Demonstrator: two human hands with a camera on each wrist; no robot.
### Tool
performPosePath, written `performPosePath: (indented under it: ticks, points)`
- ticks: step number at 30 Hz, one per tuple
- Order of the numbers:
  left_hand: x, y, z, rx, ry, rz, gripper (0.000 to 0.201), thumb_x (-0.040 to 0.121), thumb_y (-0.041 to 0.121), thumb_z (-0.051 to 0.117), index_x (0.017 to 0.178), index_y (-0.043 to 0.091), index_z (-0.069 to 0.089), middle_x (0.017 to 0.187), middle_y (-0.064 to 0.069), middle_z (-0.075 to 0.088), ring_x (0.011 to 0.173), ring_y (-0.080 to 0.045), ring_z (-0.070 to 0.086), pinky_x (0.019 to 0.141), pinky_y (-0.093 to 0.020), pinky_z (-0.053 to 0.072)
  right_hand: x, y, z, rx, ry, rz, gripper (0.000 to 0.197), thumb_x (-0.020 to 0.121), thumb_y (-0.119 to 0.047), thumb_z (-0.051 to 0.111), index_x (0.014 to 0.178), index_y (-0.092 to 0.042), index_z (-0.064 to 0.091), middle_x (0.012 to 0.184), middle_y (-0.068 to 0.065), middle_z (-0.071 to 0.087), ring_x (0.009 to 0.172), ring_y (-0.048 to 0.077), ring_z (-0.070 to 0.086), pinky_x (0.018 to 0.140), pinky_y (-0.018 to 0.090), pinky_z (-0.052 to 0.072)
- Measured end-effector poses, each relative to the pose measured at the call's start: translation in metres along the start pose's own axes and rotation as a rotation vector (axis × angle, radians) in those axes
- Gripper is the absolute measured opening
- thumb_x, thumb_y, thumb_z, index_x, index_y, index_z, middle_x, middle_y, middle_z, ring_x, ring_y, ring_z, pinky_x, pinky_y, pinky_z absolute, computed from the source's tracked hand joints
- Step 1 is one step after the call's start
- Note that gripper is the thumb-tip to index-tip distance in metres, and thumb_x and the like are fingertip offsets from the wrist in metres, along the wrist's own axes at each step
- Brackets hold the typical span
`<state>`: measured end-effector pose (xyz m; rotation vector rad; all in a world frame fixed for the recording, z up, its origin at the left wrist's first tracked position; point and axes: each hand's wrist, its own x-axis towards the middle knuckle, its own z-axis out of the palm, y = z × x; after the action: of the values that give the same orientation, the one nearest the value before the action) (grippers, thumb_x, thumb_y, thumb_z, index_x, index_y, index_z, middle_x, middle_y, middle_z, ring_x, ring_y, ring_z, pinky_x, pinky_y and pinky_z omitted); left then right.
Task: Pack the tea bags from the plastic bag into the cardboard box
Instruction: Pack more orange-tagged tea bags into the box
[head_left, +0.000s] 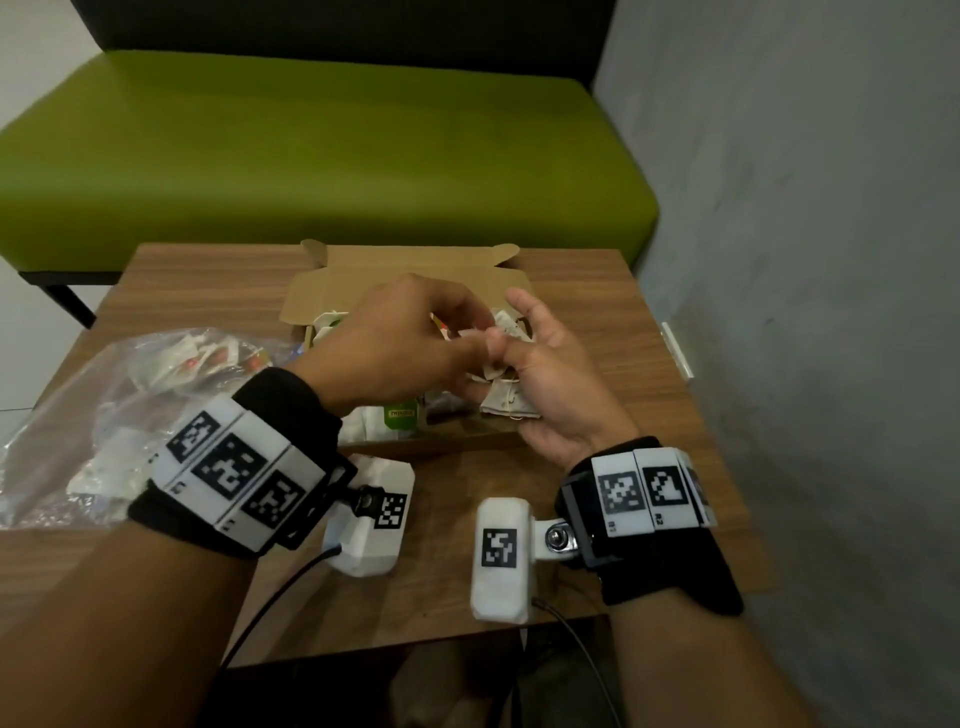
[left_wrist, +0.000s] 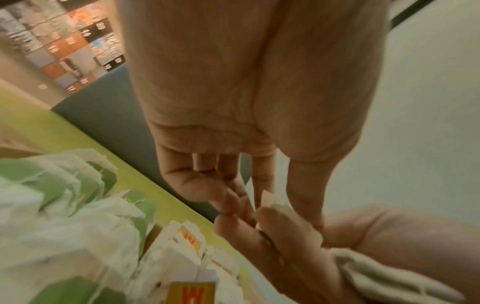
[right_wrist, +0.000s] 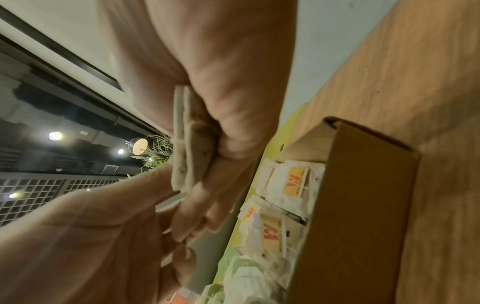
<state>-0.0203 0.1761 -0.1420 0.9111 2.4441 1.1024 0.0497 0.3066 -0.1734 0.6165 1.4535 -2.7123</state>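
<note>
Hovering mid-frame over the open cardboard box (head_left: 332, 291): right hand (head_left: 550, 384) cups a small stack of tea bags (head_left: 506, 402); left hand (head_left: 400, 338) pinches one bag's corner. Peel singly, lay flat beside those already boxed. Plastic bag (head_left: 104, 415) lower left, still stocked

- Both hands, the left hand (head_left: 395, 332) and right hand (head_left: 550, 379), hover close together over the open brown cardboard box (head_left: 332, 283), blocking entry from above.
- The upright rear lid closes off the box's far side.
- The crumpled clear plastic bag (head_left: 104, 415) fills the wooden table's (head_left: 623, 332) left side.
- Bare wood lies right of the box and along the near edge.
</note>
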Motion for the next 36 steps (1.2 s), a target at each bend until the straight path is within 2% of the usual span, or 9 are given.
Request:
performPosePath:
  ticks: [3, 7, 10, 14, 19, 22, 28, 32, 36]
  points:
    - [-0.001, -0.002, 0.003, -0.04, -0.065, -0.046, 0.017, 0.085, 0.029, 0.075, 0.099, 0.025, 0.067, 0.084, 0.008, 0.069, 0.064, -0.006, 0.071, 0.058, -0.019, 0.047, 0.0, 0.003, -0.001, -0.067, 0.035, -0.005, 0.057, 0.105, -0.006, 0.047, 0.154, -0.031, 0.031, 0.136, 0.012, 0.06, 0.106, 0.029, 0.071, 0.074, 0.041, 0.063]
    - [0.001, -0.008, 0.003, -0.058, 0.021, -0.07, 0.019, 0.086, 0.022, 0.074, 0.102, 0.024, 0.066, 0.087, 0.002, 0.066, 0.078, -0.017, 0.067, 0.069, -0.033, 0.054, -0.002, 0.005, 0.003, -0.143, 0.034, -0.017, 0.039, 0.107, -0.022, 0.046, 0.146, -0.022, 0.04, 0.116, 0.011, 0.066, 0.067, 0.016, 0.073, 0.049, 0.028, 0.057]
    - [0.002, -0.013, -0.002, -0.126, 0.167, -0.087, 0.014, 0.087, 0.02, 0.074, 0.098, 0.021, 0.066, 0.081, 0.001, 0.066, 0.067, -0.01, 0.064, 0.06, -0.029, 0.053, -0.002, 0.003, 0.001, -0.295, 0.022, -0.027, 0.023, 0.106, -0.022, 0.051, 0.128, -0.016, 0.055, 0.091, 0.008, 0.071, 0.053, 0.008, 0.062, 0.039, 0.018, 0.044]
    - [0.001, -0.019, -0.01, -0.275, 0.186, -0.113, 0.011, 0.084, 0.016, 0.076, 0.091, 0.015, 0.068, 0.075, -0.002, 0.062, 0.058, -0.006, 0.061, 0.047, -0.019, 0.047, -0.002, -0.001, -0.004, -0.275, 0.027, -0.004, 0.023, 0.101, -0.013, 0.058, 0.124, -0.014, 0.06, 0.087, 0.006, 0.072, 0.043, 0.003, 0.048, 0.034, 0.014, 0.034]
    - [0.001, -0.02, -0.015, -0.149, 0.262, 0.053, 0.012, 0.079, 0.02, 0.081, 0.079, 0.024, 0.07, 0.078, 0.007, 0.068, 0.063, -0.005, 0.061, 0.057, -0.02, 0.045, -0.001, -0.008, -0.005, -0.103, -0.024, 0.046, 0.036, 0.102, -0.043, 0.051, 0.107, -0.011, 0.065, 0.077, 0.007, 0.068, 0.032, 0.001, 0.037, 0.029, 0.012, 0.024]
    - [-0.001, -0.017, -0.015, -0.042, 0.266, 0.139, 0.016, 0.078, 0.016, 0.081, 0.076, 0.027, 0.069, 0.085, 0.012, 0.066, 0.076, 0.0, 0.065, 0.067, -0.017, 0.046, -0.002, -0.007, -0.003, -0.119, -0.045, 0.073, 0.035, 0.102, -0.041, 0.051, 0.105, -0.008, 0.063, 0.072, 0.006, 0.064, 0.03, 0.001, 0.036, 0.028, 0.012, 0.023]
    - [0.001, -0.019, -0.014, -0.097, 0.315, 0.045, 0.013, 0.097, 0.022, 0.06, 0.106, 0.024, 0.069, 0.102, 0.011, 0.07, 0.077, -0.003, 0.068, 0.068, -0.025, 0.057, -0.007, -0.002, 0.003, -0.246, 0.009, -0.067, 0.008, 0.102, -0.013, 0.055, 0.106, -0.008, 0.06, 0.069, 0.0, 0.062, 0.034, 0.002, 0.048, 0.03, 0.014, 0.032]
    - [-0.002, -0.014, -0.014, -0.207, 0.19, 0.001, 0.02, 0.095, 0.033, 0.061, 0.098, 0.018, 0.073, 0.083, 0.003, 0.074, 0.069, -0.008, 0.069, 0.056, -0.019, 0.052, -0.006, 0.001, 0.008, -0.256, 0.015, -0.15, 0.01, 0.101, -0.014, 0.057, 0.108, -0.008, 0.062, 0.079, 0.006, 0.067, 0.048, 0.003, 0.062, 0.038, 0.015, 0.045]
    - [-0.001, -0.012, -0.014, -0.022, 0.303, 0.102, 0.005, 0.09, 0.028, 0.07, 0.085, 0.029, 0.071, 0.074, 0.016, 0.067, 0.064, 0.003, 0.062, 0.055, -0.01, 0.043, 0.002, 0.009, 0.003, -0.535, 0.061, -0.243, 0.02, 0.103, -0.026, 0.056, 0.11, -0.012, 0.069, 0.092, 0.003, 0.074, 0.082, 0.009, 0.07, 0.069, 0.023, 0.058]
